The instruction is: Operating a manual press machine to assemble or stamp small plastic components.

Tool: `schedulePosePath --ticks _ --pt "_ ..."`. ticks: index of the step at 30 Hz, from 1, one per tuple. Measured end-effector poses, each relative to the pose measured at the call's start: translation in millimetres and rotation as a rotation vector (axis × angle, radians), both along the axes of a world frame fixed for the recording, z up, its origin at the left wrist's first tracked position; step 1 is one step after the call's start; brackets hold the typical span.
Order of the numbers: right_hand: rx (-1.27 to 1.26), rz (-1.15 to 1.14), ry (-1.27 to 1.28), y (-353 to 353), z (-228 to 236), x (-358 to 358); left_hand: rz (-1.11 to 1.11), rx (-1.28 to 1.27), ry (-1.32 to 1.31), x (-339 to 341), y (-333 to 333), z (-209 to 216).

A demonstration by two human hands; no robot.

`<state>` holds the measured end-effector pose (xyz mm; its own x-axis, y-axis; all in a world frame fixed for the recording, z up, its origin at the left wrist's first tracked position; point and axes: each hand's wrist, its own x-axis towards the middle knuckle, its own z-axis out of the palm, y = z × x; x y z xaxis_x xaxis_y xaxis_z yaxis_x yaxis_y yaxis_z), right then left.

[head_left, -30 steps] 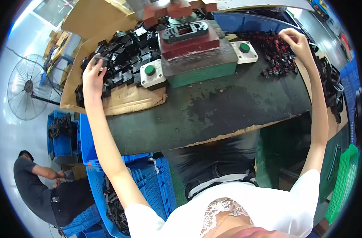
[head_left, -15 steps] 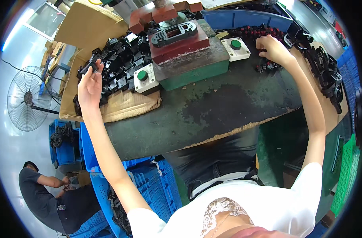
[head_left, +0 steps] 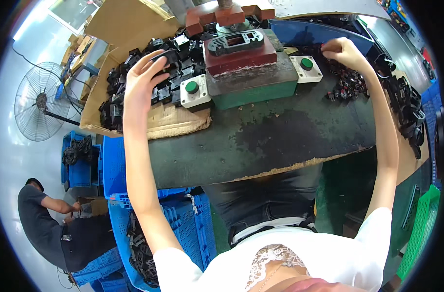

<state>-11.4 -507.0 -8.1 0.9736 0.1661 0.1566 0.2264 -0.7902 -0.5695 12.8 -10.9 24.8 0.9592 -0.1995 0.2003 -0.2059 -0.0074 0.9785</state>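
Note:
My left hand (head_left: 143,82) pinches a black plastic part (head_left: 170,58) between thumb and fingers, above a cardboard box (head_left: 97,119) of similar black parts. My right hand (head_left: 348,54) is held over small red-and-black pieces (head_left: 349,83), its fingertips closed together. Whatever lies between those fingertips is too small to make out. Between my hands stands a machine with a dark red block (head_left: 241,61) on a green base (head_left: 256,92). On the block rests a long black-and-grey housing (head_left: 235,42) with cut-outs.
White boxes with green buttons flank the base, one left (head_left: 192,100) and one right (head_left: 309,76). A red upper block (head_left: 229,17) hangs over the housing. Black parts (head_left: 407,109) lie on cardboard at right. A blue bin (head_left: 319,33) stands behind. At lower left, another person (head_left: 51,228) bends over.
My left hand has moved right with the black part, toward the red block. My right hand has lifted slightly from the small pieces, its fingertips still together. The whole view has shifted.

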Motion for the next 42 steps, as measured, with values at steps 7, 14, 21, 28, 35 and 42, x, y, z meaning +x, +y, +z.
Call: schedulePosePath --ticks 7,14,21,28,35,42 --pt "0.339 0.066 -0.192 71.1 13.2 35.1 -0.025 -0.024 -0.065 33.7 -50.9 -11.2" --pt "0.485 0.145 -0.25 125.3 17.2 52.6 -0.191 -0.123 -0.117 47.0 -89.2 -12.5" --pt "0.378 0.244 -0.153 139.3 23.6 51.7 -0.181 0.258 -0.414 42.4 -120.0 -15.9" --pt "0.332 0.334 -0.231 146.5 18.6 55.6 0.002 0.411 -0.711 43.4 -122.5 -23.9" --pt "0.29 0.387 -0.27 149.5 17.3 58.9 -0.038 0.536 -0.875 46.1 -119.6 -23.1" --pt "0.182 0.472 -0.354 143.9 23.4 55.6 -0.089 0.611 -0.806 43.6 -114.2 -26.2"
